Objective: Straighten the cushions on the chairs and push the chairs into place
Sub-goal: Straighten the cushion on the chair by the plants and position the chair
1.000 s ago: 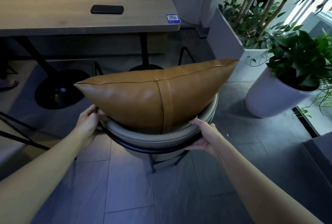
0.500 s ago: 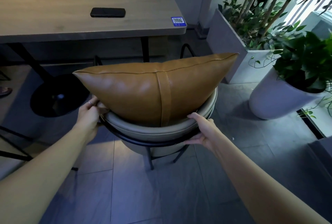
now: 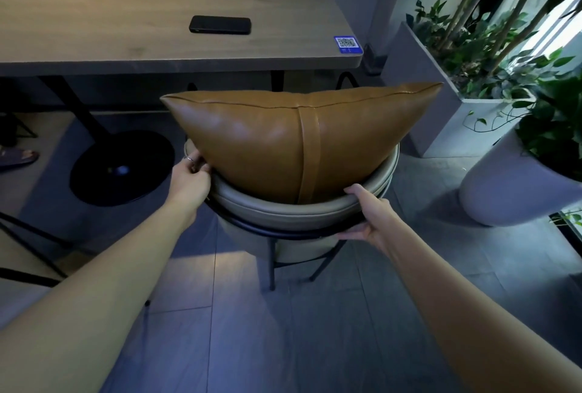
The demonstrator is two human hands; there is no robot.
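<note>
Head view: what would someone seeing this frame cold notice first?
The big tan leather cushion fills the centre, standing on edge inside the curved grey backrest of a chair. The left hand and right hand grip that backrest at either side, just in front of a wooden table. On the table lies a black phone, and leafy potted plants crowd the right edge.

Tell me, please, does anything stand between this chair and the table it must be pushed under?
Nothing visible does: both hands grip the chair, and the floor ahead to the table looks open.
</note>
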